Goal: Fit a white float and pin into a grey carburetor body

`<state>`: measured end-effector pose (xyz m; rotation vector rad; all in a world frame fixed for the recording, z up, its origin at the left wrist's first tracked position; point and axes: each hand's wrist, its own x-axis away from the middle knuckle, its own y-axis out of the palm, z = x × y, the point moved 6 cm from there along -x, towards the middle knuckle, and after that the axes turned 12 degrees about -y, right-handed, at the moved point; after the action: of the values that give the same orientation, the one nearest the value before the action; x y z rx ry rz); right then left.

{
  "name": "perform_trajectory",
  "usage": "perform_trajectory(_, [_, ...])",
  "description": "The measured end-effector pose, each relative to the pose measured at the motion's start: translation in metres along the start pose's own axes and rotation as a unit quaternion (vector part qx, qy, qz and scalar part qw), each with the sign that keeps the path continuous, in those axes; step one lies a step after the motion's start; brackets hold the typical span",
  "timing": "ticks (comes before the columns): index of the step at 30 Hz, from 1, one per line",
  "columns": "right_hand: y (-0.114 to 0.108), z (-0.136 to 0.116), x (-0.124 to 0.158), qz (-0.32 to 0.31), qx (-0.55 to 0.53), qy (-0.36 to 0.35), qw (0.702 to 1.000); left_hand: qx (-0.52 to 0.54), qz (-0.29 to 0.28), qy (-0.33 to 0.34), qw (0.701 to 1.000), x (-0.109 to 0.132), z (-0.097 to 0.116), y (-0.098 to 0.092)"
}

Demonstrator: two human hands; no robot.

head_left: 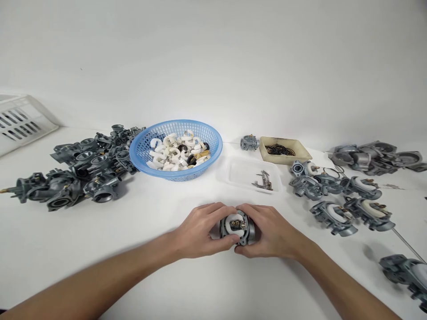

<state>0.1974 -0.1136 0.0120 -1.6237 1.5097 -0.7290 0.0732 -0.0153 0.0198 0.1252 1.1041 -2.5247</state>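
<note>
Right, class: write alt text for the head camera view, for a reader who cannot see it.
Both hands, left hand and right hand, grip a grey carburetor on a white table. Behind sit a blue basket of white floats and piles of carburetor bodies.

Both hands meet on the white counter [140,266]: the left hand [200,231] and right hand [270,233] cup a grey carburetor body [237,226] between them, its white float facing up. Behind sit a blue basket [143,149] of white floats, a heap of bare carburetor bodies [80,169] at left, and fitted ones [347,200] at right
</note>
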Motion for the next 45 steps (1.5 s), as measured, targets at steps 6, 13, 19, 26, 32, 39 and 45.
perform_trajectory(6, [0.0006,-0.0001,-0.0001,0.003,0.002,-0.002,1.0,0.003,0.0,0.001,1.0,-0.0001,-0.0003,0.0002])
perform_trajectory(13, [0.0004,-0.0019,-0.0009,0.005,0.0,-0.005,1.0,0.002,0.005,0.004,1.0,0.0005,-0.0005,-0.0005])
perform_trajectory(19, [-0.0002,-0.0024,-0.0011,0.01,-0.005,-0.007,1.0,0.004,0.007,0.001,1.0,0.001,-0.0016,0.0002])
perform_trajectory(26, [0.0004,-0.0026,-0.0005,0.013,-0.001,-0.006,1.0,0.009,0.002,-0.005,1.0,0.0009,-0.0019,0.0006])
perform_trajectory(32, [0.0015,-0.0017,-0.0004,0.008,-0.004,0.002,1.0,-0.001,0.0,0.0,1.0,0.0006,-0.0013,0.0008])
perform_trajectory(39, [0.0004,-0.0025,-0.0002,0.007,0.002,0.01,1.0,-0.007,0.006,0.006,1.0,0.0007,-0.0011,0.001])
perform_trajectory(45, [-0.0002,-0.0039,-0.0004,0.001,0.003,0.012,1.0,-0.005,0.005,0.006,1.0,0.0006,-0.0016,0.0014])
